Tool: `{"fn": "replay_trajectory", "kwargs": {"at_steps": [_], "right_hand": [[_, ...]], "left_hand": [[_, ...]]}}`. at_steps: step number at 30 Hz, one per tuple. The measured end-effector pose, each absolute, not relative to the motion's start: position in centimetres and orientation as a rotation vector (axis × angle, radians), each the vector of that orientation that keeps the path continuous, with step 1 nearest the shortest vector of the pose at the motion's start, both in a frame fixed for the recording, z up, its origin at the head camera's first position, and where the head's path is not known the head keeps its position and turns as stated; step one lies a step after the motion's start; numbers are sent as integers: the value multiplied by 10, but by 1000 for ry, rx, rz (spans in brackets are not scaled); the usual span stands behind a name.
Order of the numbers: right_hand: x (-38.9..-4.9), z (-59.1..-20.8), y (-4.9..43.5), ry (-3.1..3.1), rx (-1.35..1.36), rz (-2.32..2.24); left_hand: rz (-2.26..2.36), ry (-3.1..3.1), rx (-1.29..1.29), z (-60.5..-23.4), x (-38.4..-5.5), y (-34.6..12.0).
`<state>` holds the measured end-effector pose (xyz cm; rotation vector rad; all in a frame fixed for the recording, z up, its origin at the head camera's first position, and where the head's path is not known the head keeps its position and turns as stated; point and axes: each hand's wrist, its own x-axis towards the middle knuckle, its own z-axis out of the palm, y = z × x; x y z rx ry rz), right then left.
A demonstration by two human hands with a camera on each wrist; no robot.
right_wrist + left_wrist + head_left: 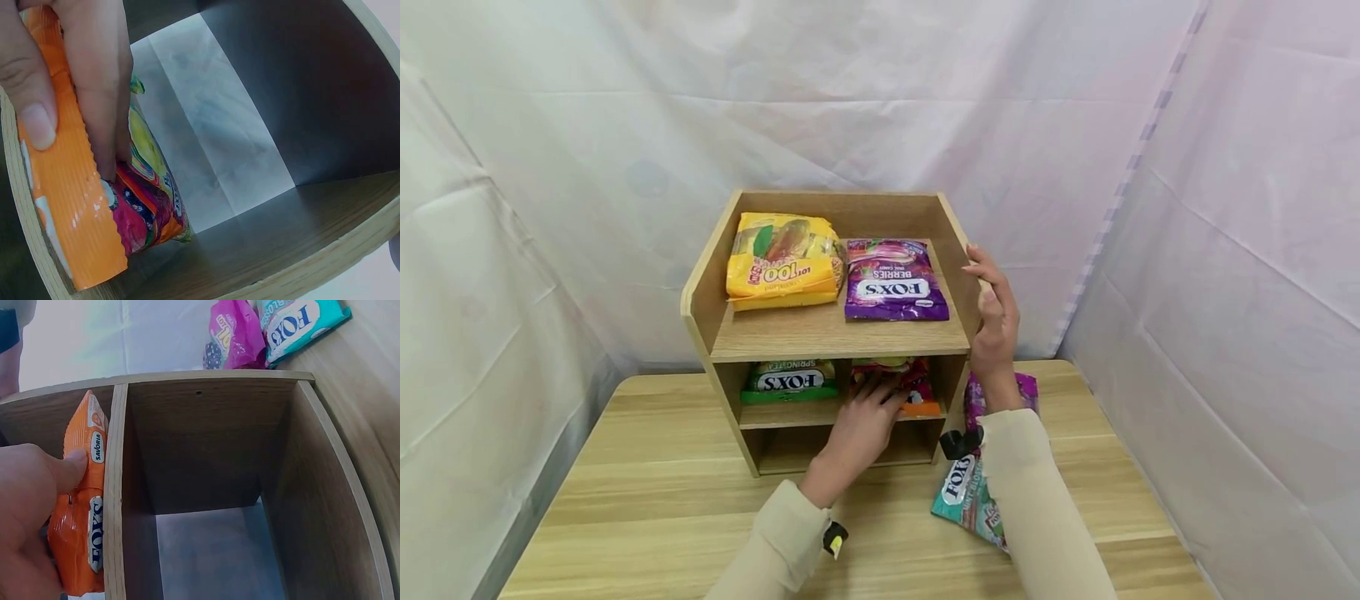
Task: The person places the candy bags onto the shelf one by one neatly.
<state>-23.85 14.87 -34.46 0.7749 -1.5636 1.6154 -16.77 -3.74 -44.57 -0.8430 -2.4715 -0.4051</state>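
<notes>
My left hand [861,429] reaches into the middle compartment and pinches an orange-edged Fox's candy bag [922,408]. In the left wrist view its thumb [74,467] presses on the orange side of that bag, which rests against a shelf board. The right wrist view shows a thumb and fingers on either side of the bag's orange edge [78,206], with fruit pictures behind. My right hand [996,312] holds the right side panel of the wooden shelf unit [842,337]. Beside the orange-edged bag lies a green Fox's candy bag [790,383].
On the top shelf lie a yellow candy bag [786,262] and a purple Fox's Berries bag [895,283]. A teal Fox's bag [970,500] and a magenta bag [1028,390] lie on the table [647,517], right of the unit. White cloth [775,100] hangs around.
</notes>
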Motion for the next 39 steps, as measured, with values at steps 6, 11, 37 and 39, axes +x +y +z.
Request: {"fn": "replay_trajectory", "kwargs": {"at_steps": [6, 11, 37, 39], "right_hand": [[-238, -345, 147, -1544, 784, 1611], [-230, -336, 143, -1548, 790, 1621], [-244, -348, 149, -1516, 815, 1603], [-244, -348, 149, -1516, 814, 1607]], "left_hand": [[-409, -2492, -824, -448, -173, -38], [-445, -2481, -819, -447, -178, -39], [-51, -2399, -653, -456, -148, -23], [-33, -2427, -621, -459, -140, -20]]}}
